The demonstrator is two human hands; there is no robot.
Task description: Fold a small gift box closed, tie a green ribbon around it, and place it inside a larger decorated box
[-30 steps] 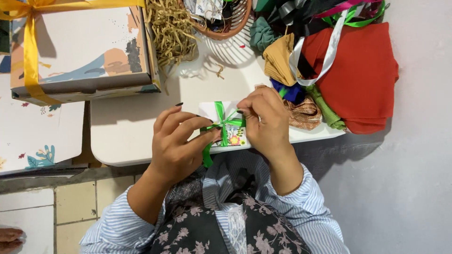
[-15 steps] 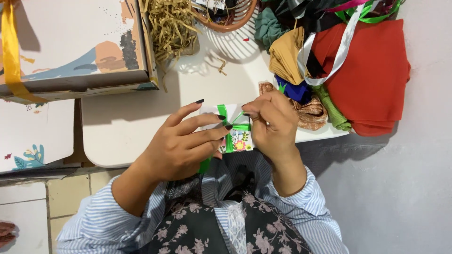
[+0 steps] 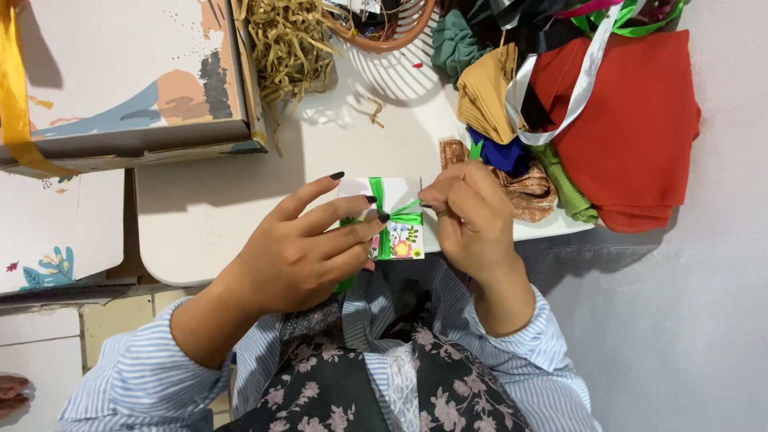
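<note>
White table (image 3: 216, 208) with rounded corners, seen from above, set against a grey wall; pale floor tiles show at lower left. A decorated cardboard box (image 3: 128, 80) with a yellow ribbon lies past the table's far left corner, shredded paper filler (image 3: 284, 40) and a wicker basket (image 3: 384, 28) at the far edge, and a pile of folded fabrics (image 3: 616, 120) with ribbons over the right edge. Compared with half a second earlier, the hands and the gift box have kept their places at the near edge. Left hand (image 3: 308, 252), fingers extended, presses on the small white gift box (image 3: 400, 220); right hand (image 3: 472, 216) is pinched shut on the green ribbon (image 3: 388, 212) crossing the gift box.
</note>
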